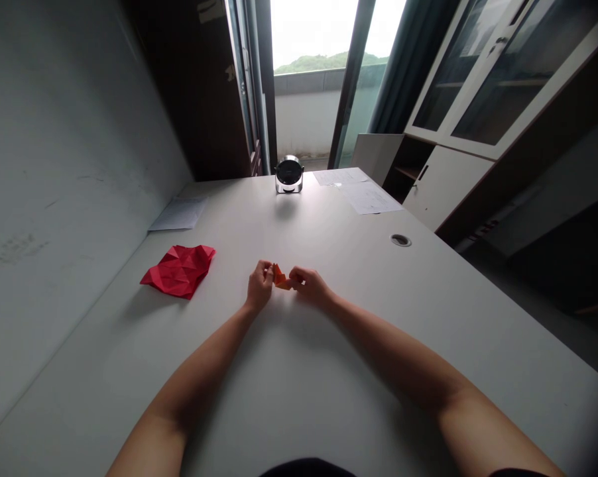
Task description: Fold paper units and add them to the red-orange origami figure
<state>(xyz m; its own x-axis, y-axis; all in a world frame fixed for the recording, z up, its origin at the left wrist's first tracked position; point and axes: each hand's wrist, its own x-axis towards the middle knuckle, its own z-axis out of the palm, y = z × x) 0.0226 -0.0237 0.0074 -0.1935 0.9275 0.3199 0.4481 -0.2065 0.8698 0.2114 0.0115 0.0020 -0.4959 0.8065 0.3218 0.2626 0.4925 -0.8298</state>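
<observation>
Both of my hands meet over the middle of the white table (329,371). My left hand (259,285) and my right hand (306,283) are closed in pinches on a small folded orange paper piece (280,277), held just above the tabletop between them. To the left, a creased red paper sheet (179,269) lies on the table, apart from my hands.
A small round black and silver fan (289,175) stands at the far edge. White paper sheets lie at the far right (368,197) and far left (178,213). A cable hole (401,240) is on the right. A wall runs along the left; cabinets stand on the right.
</observation>
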